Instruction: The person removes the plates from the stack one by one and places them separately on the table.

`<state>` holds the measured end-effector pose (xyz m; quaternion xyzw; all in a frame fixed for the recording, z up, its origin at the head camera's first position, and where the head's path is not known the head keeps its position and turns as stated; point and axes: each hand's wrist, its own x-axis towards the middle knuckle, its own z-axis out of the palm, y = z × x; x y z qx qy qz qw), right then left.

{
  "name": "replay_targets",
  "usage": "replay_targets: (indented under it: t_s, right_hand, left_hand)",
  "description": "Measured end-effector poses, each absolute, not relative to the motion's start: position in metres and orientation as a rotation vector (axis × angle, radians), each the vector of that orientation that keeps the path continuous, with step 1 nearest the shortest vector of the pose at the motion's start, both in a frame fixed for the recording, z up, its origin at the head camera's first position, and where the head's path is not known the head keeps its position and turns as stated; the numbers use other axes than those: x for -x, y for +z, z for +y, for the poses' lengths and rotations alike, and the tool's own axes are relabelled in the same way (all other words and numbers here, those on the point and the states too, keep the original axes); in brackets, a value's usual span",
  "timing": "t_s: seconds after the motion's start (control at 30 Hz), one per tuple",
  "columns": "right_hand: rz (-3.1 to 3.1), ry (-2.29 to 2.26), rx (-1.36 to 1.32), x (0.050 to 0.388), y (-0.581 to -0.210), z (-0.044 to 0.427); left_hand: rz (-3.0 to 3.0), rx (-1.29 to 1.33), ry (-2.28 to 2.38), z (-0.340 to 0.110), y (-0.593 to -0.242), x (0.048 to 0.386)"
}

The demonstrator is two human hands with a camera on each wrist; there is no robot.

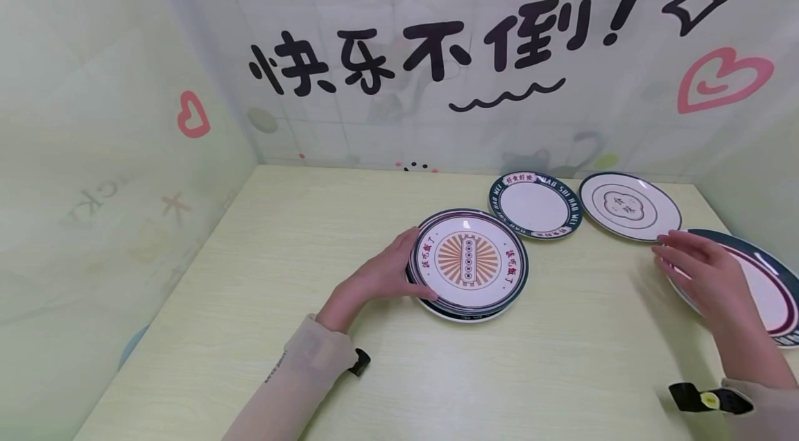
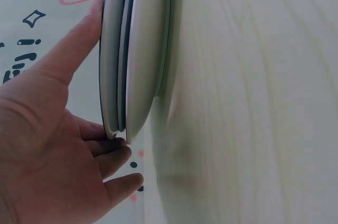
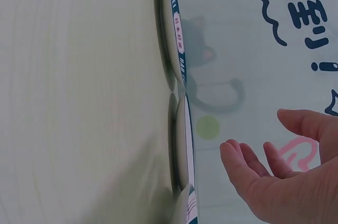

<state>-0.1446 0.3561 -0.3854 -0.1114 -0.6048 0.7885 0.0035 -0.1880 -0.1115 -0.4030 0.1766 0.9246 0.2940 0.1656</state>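
Right fingers (image 3: 236,168) loosely curved near three plates (image 3: 182,142).

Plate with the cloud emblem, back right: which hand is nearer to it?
Right. The right hand is raised by the near right edge of the cloud plate; the left hand is farther off to its left, holding the plate stack.

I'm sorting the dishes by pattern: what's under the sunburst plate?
Beneath the sunburst plate is at least one lower plate, its pale underside showing in the left wrist view. The middle of its face is covered, so any print there cannot be seen.
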Motion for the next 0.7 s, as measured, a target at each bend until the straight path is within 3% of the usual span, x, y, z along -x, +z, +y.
replay_targets:
  t_s: [0.33, 0.7]
  right_hand:
    - [-1.894, 2.577, 0.129, 0.152, -0.386, 0.335]
    - [-2.121, 2.433, 0.105, 0.164, -0.389, 0.309]
  left_hand:
    - [2.630, -0.502, 0.845, -0.111, -0.403, 0.188]
    - [2.637, -0.515, 0.830, -0.111, -0.402, 0.188]
